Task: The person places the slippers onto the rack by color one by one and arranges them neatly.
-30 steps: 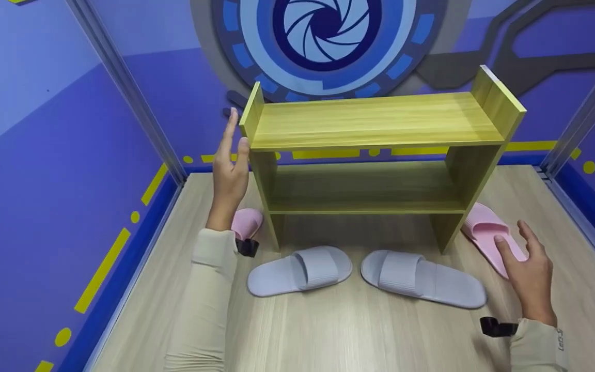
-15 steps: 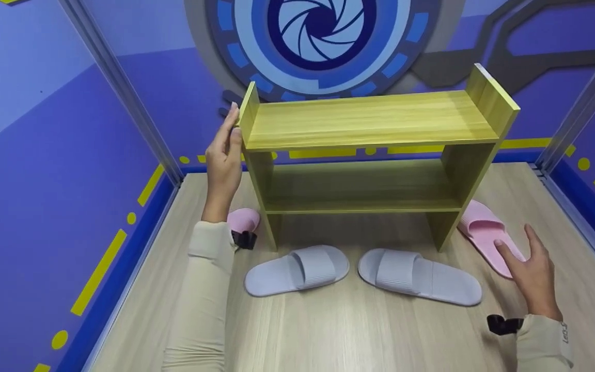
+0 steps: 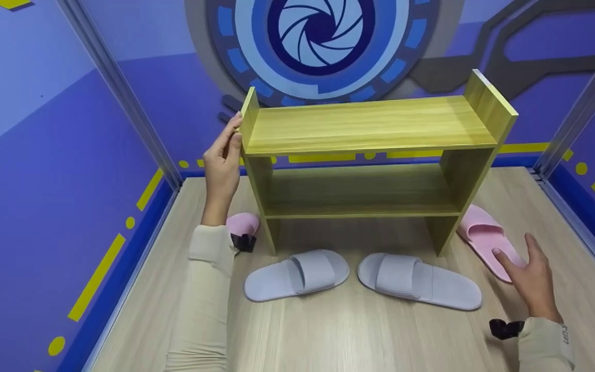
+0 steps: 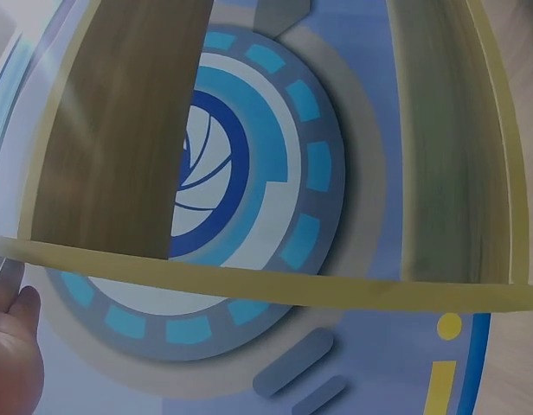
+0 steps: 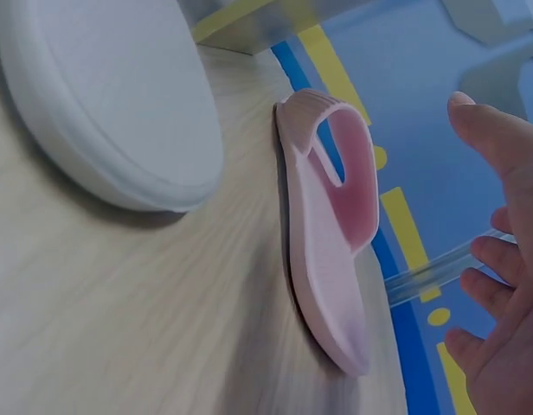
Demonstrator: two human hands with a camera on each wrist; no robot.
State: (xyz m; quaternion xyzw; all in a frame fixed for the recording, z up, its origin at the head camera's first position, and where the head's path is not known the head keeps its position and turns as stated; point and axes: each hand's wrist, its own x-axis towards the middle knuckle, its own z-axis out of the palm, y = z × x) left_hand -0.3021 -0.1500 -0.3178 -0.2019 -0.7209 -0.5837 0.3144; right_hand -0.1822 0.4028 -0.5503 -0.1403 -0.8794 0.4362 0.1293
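Observation:
A two-tier wooden shoe rack (image 3: 375,124) stands at the back of the floor. Against the outer face of its left side panel, near the top, rests my left hand (image 3: 221,165), its fingers nearly straight. The left wrist view shows part of that hand (image 4: 11,346) beside the panel's edge. Over the heel of a pink slipper (image 3: 483,232) hovers my right hand (image 3: 532,281), fingers spread and holding nothing. The right wrist view shows a gap between that hand (image 5: 509,285) and the pink slipper (image 5: 323,233).
Two grey slippers, one left (image 3: 271,281) and one right (image 3: 450,287), lie before the rack, toes facing each other. Another pink slipper (image 3: 243,223) is partly hidden by my left wrist. Blue-purple walls (image 3: 44,217) enclose the floor.
My left hand has moved in from beside the rack to touch its left panel. My right hand has drifted slightly right and opened wider. The slippers stay where they lay.

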